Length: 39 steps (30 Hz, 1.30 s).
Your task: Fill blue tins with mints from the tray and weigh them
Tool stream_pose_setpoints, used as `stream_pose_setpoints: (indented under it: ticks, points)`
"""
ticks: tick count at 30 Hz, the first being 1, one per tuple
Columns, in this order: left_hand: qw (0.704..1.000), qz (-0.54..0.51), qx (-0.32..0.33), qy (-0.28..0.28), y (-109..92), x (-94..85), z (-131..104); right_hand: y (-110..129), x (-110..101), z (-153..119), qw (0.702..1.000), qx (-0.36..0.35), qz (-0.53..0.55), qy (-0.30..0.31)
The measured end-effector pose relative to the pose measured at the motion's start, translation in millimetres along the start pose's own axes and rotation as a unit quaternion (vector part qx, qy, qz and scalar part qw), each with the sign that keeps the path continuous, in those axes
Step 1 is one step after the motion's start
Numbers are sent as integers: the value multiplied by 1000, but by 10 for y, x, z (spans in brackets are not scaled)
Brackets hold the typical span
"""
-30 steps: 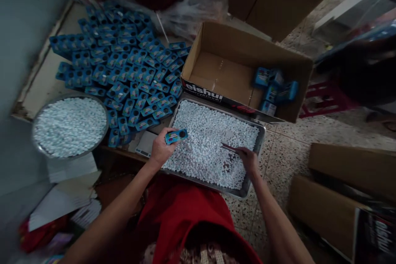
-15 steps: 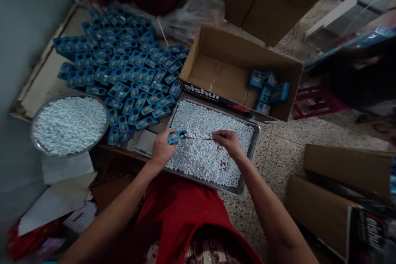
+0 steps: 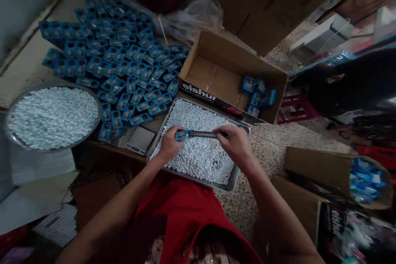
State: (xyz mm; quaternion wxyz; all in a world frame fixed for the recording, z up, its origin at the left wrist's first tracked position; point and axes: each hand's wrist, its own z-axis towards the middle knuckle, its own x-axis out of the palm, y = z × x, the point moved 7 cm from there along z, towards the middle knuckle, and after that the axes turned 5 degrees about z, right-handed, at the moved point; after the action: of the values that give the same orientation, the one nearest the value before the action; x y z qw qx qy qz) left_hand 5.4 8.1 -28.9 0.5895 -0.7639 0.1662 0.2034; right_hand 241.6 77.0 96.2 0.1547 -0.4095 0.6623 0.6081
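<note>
Blue case sits pinched in the fingers of my left hand, held just above the near-left part of the metal tray. My right hand has its fingers closed around a thin scoop-like tool, whose tip meets the open end of the case; both hands are clamped, none of the fingers spread. Whether pellets lie along the tool I cannot tell; the picture is too dim there.

Below the hands the tray is filled with small white pellets, thinner toward the near right corner. Left of it, on the low table, lies a small grey scale, then a wide spread of blue cases laid in rows, and a round metal bowl heaped with more pellets. Beyond the tray stands an open cardboard box with a few blue cases in its right corner. Another box of cases shows at the right.

My worry from here: the mouth of the case looks narrow, so a slight tilt or misalignment of the tool could send pellets past it. Over the tray that costs little, but the case hangs near the tray's left rim, and strays could fall onto the scale or the floor. A loose pinch could also drop the case into the pellets.
</note>
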Motion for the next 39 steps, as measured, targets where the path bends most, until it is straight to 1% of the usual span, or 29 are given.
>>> stream_pose_setpoints:
  ticks: [1, 2, 3, 4, 5, 6, 7, 8, 9, 11, 12, 13, 14, 15, 17, 20, 23, 25, 28, 30, 31, 33, 35, 37, 39]
  points:
    - [999, -29, -13, 4, 32, -3, 6, -275, -63, -69, 999, 26, 28, -20]
    - [998, -55, -25, 5, 67, -17, 8, -598, -117, -134, 996, 59, 48, -47]
    - [996, -76, -34, 6, 102, -40, 6, -948, -165, -192, 990, 98, 52, -91]
    - [995, -91, -37, 9, 131, -66, 0, -1296, -167, -235, 980, 142, 55, -130]
    - [994, -100, -34, 17, 150, -90, -10, -1603, -99, -248, 969, 179, 65, -154]
    - [994, -105, -29, 30, 162, -109, -24, -1844, 42, -220, 962, 203, 86, -161]
    - [993, -106, -23, 47, 168, -124, -40, -2010, 244, -157, 957, 216, 114, -156]
    - [993, -104, -22, 60, 176, -143, -59, -2097, 489, -63, 955, 219, 146, -139]
    - [993, -100, -27, 63, 190, -171, -77, -2116, 753, 45, 953, 215, 180, -117]
    - [994, -83, -44, 50, 230, -249, -112, -2031, 1232, 244, 947, 205, 235, -75]
    - [995, -72, -52, 36, 254, -294, -131, -1968, 1411, 314, 943, 204, 256, -59]
    - [996, -59, -61, 21, 282, -339, -149, -1911, 1534, 355, 937, 205, 278, -47]
    - [997, -42, -68, 7, 312, -378, -167, -1865, 1601, 367, 931, 208, 298, -39]
    - [997, -23, -73, -4, 341, -407, -182, -1829, 1613, 351, 925, 210, 315, -31]
    - [997, 18, -79, -21, 387, -437, -196, -1764, 1509, 263, 915, 214, 342, -16]
    - [995, 76, -62, -33, 365, -402, -169, -1588, 1214, 113, 906, 211, 366, 18]
    - [993, 113, -19, -34, 226, -314, -121, -1269, 945, 76, 900, 194, 385, 66]
    - [992, 123, 4, -28, 122, -252, -108, -1010, 785, 117, 913, 166, 363, 89]
    - [991, 130, 23, -19, 8, -174, -120, -591, 558, 200, 959, 95, 247, 102]
    - [991, 128, 32, -15, -38, -126, -136, -310, 425, 226, 987, 44, 126, 88]
    - [991, 124, 37, -15, -53, -103, -142, -173, 371, 226, 995, 22, 61, 78]
    - [992, 120, 46, -19, -68, -69, -151, 79, 308, 199, 996, -15, -51, 66]
    - [991, 123, 52, -30, -63, -54, -157, 281, 297, 142, 989, -40, -124, 68]
    - [990, 123, 52, -41, -41, -51, -162, 418, 299, 64, 983, -62, -160, 72]
    - [993, 97, 41, -54, 10, -50, -167, 467, 273, -24, 983, -83, -149, 62]
